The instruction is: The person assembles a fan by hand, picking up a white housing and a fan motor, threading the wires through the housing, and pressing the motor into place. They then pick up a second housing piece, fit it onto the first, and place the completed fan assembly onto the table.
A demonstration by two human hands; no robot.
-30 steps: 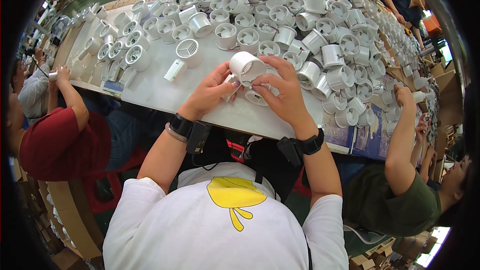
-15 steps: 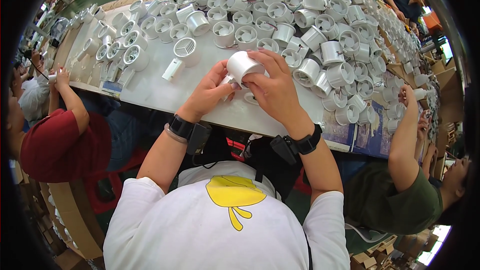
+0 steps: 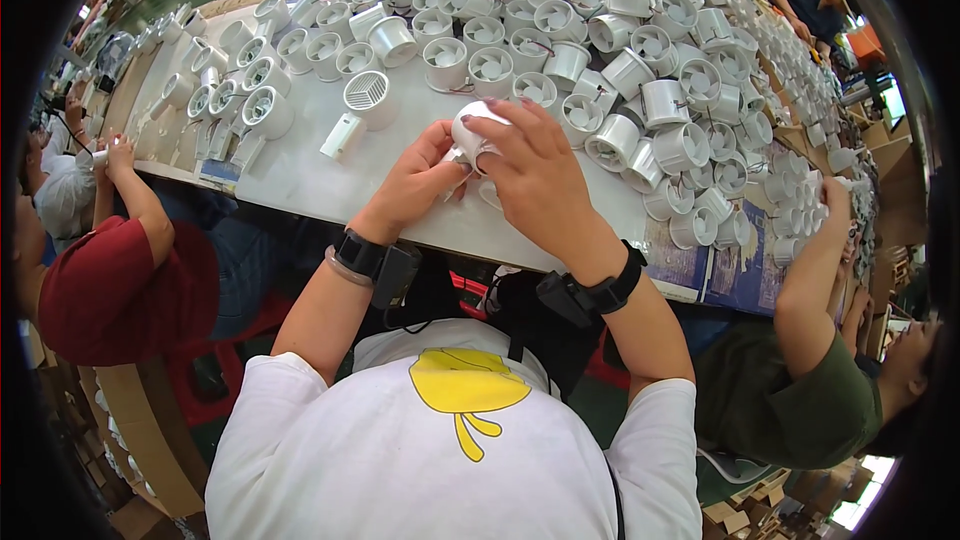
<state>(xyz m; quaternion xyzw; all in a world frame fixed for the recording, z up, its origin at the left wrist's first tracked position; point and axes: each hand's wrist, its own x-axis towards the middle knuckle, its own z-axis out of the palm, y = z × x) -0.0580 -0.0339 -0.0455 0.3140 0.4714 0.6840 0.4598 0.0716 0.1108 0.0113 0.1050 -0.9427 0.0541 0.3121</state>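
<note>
Your left hand (image 3: 415,185) grasps a white cylindrical housing (image 3: 466,130), its fingers (image 3: 437,180) gripping the left and lower side. Your right hand (image 3: 540,185) also grasps it, fingers curled over the top and right side; the thumb there is mostly hidden. The housing sits between your two sets of fingers, raised over the bench (image 3: 310,165). Just below your fingers, a white piece (image 3: 489,197) lies on the bench, partly covered by the hands. Left of and beyond your left fingers stands a grille-topped housing (image 3: 370,100), with a white block (image 3: 343,137) at its near side; you cannot tell whether they are joined. Beyond and right of your right fingers spreads a pile of white fan housings (image 3: 567,65), several showing blades.
</note>
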